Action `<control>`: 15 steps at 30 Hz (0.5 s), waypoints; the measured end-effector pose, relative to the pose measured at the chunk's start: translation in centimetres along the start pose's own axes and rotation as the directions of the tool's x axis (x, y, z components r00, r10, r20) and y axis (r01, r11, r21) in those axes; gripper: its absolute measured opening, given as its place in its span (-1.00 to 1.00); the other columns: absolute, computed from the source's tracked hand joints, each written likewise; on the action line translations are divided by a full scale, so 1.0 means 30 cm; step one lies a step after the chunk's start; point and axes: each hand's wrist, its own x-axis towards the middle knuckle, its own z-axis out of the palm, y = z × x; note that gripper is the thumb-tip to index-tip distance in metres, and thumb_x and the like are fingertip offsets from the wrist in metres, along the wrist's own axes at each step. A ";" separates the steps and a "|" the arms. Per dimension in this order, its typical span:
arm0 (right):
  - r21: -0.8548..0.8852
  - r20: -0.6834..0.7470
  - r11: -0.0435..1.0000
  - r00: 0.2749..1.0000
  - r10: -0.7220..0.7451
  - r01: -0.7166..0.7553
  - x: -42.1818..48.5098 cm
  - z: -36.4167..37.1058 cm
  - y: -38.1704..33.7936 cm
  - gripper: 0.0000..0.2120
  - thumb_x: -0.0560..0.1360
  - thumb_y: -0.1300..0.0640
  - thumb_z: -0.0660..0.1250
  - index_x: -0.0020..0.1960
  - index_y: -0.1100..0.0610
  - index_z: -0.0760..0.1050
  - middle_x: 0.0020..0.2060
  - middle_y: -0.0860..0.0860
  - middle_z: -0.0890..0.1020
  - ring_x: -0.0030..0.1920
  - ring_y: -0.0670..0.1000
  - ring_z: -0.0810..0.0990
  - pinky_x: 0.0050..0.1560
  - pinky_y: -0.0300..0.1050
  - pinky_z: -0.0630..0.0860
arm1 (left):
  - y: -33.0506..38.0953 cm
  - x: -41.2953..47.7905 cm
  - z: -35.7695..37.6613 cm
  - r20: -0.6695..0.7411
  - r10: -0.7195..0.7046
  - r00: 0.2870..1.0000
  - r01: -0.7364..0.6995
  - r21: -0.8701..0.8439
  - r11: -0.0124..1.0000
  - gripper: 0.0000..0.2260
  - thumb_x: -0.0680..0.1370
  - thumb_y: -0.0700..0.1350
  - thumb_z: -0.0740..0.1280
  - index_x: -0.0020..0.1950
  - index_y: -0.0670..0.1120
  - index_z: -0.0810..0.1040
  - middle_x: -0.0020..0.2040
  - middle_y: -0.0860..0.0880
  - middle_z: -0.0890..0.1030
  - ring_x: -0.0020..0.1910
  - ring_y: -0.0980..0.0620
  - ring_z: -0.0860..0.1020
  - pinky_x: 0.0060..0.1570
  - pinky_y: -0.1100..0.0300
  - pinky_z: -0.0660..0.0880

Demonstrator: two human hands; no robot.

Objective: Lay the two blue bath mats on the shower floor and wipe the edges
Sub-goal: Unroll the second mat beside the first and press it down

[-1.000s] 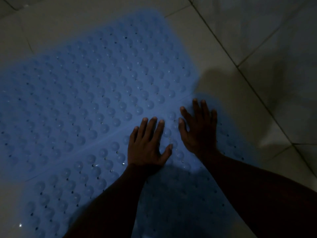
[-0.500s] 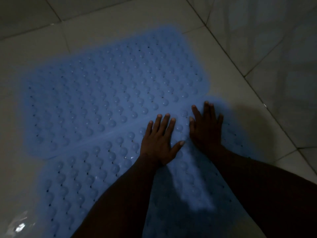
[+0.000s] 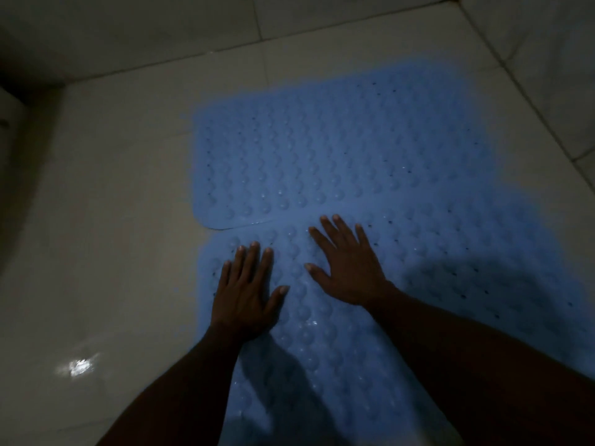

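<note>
We have both hands flat on the near mat (image 3: 450,284), palms down, fingers straight and spread, holding nothing. Our left hand (image 3: 246,294) presses close to the mat's left edge, thumb stuck out to the right. Our right hand (image 3: 349,268) lies just beside it and a little farther forward, its fingertips near the seam where the two mats meet. The hands are apart, with a strip of studded blue showing between them.

The near mat runs from under our forearms toward the right edge of the shower floor (image 3: 112,220). The far mat (image 3: 338,149) lies beyond it, toward the far right corner of the floor, with bare tile between it and both of those edges. Its near left corner is rounded. Its near edge seems to lap slightly over the near mat, though in this dim light we cannot be sure. Both mats lie flat, covered in bumps and dotted with small holes.

The left part of the floor is pale glossy tile, with a bright glint (image 3: 79,368) toward its near left corner. Our arms cast dark shadows (image 3: 289,375) over the near mat. A tiled wall (image 3: 128,33) rises along the far edge.
</note>
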 end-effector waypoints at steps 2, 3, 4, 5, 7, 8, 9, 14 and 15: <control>0.004 0.037 1.000 0.999 -0.009 0.009 0.016 0.025 -0.051 -0.32 0.54 -0.31 0.06 0.58 -0.01 0.22 0.59 0.04 0.20 0.60 0.08 0.09 0.52 0.31 0.08 | -0.034 0.004 -0.010 0.010 -0.024 1.000 0.024 -0.005 1.000 -0.28 0.58 0.41 -0.10 0.66 0.11 -0.12 0.67 -0.02 -0.12 0.63 -0.09 -0.19 0.58 -0.16 -0.12; 0.007 0.045 1.000 0.999 0.000 0.000 0.027 0.040 -0.077 -0.33 0.55 -0.30 0.05 0.58 -0.02 0.20 0.59 0.04 0.19 0.61 0.08 0.08 0.52 0.31 0.08 | -0.052 0.009 -0.013 0.004 -0.038 0.999 0.038 -0.025 0.999 -0.28 0.58 0.41 -0.13 0.66 0.10 -0.13 0.67 -0.02 -0.14 0.63 -0.09 -0.20 0.58 -0.15 -0.14; 0.009 0.048 1.000 0.999 0.015 -0.016 0.040 0.051 -0.096 -0.34 0.56 -0.29 0.04 0.58 -0.02 0.19 0.59 0.04 0.19 0.61 0.08 0.07 0.53 0.31 0.07 | -0.064 0.020 -0.016 -0.006 -0.049 0.999 0.049 -0.048 0.998 -0.29 0.58 0.40 -0.15 0.66 0.10 -0.14 0.66 -0.03 -0.16 0.63 -0.09 -0.21 0.58 -0.15 -0.15; 0.011 0.046 0.999 0.999 0.029 -0.030 0.052 0.061 -0.110 -0.35 0.57 -0.27 0.04 0.58 -0.02 0.19 0.59 0.04 0.19 0.61 0.08 0.07 0.53 0.30 0.07 | -0.073 0.034 -0.018 -0.017 -0.057 0.998 0.056 -0.067 0.996 -0.29 0.58 0.40 -0.16 0.66 0.10 -0.15 0.66 -0.03 -0.17 0.63 -0.09 -0.22 0.58 -0.15 -0.15; 0.002 0.033 0.999 0.999 0.039 -0.039 0.077 0.079 -0.123 -0.36 0.58 -0.26 0.04 0.58 -0.01 0.20 0.59 0.04 0.20 0.61 0.08 0.08 0.53 0.30 0.07 | -0.083 0.063 -0.016 -0.032 -0.069 0.997 0.065 -0.096 0.993 -0.30 0.60 0.38 -0.16 0.66 0.09 -0.17 0.66 -0.03 -0.19 0.63 -0.09 -0.24 0.59 -0.14 -0.15; -0.012 0.025 0.999 0.999 0.037 -0.037 0.087 0.089 -0.126 -0.37 0.59 -0.26 0.05 0.58 -0.01 0.20 0.59 0.04 0.20 0.61 0.08 0.08 0.53 0.30 0.06 | -0.084 0.075 -0.010 -0.038 -0.071 0.997 0.067 -0.112 0.991 -0.31 0.61 0.37 -0.14 0.66 0.08 -0.17 0.66 -0.04 -0.19 0.63 -0.08 -0.24 0.59 -0.13 -0.16; -0.032 0.006 0.999 1.000 0.028 -0.028 0.092 0.097 -0.126 -0.37 0.59 -0.26 0.06 0.58 0.00 0.22 0.59 0.05 0.20 0.60 0.07 0.09 0.53 0.30 0.06 | -0.082 0.085 -0.003 -0.045 -0.067 0.997 0.061 -0.121 0.991 -0.31 0.61 0.35 -0.12 0.66 0.06 -0.16 0.66 -0.04 -0.19 0.63 -0.08 -0.24 0.59 -0.12 -0.16; -0.130 -0.029 0.992 1.000 0.002 -0.006 0.086 0.103 -0.134 -0.32 0.56 -0.28 0.10 0.59 0.04 0.21 0.60 0.07 0.18 0.61 0.09 0.08 0.50 0.31 0.06 | -0.062 0.089 0.025 -0.090 -0.061 0.994 0.051 -0.112 0.992 -0.29 0.62 0.30 0.02 0.67 -0.01 -0.07 0.67 -0.08 -0.11 0.64 -0.11 -0.21 0.58 -0.16 -0.09; -0.150 -0.003 0.989 1.000 0.011 -0.011 0.087 0.097 -0.138 -0.29 0.55 -0.30 0.09 0.60 0.03 0.17 0.61 0.07 0.14 0.61 0.09 0.05 0.50 0.32 0.04 | -0.062 0.087 0.022 -0.099 -0.058 0.993 0.046 -0.113 0.993 -0.27 0.61 0.31 0.05 0.67 -0.02 -0.04 0.67 -0.09 -0.09 0.64 -0.12 -0.19 0.58 -0.17 -0.07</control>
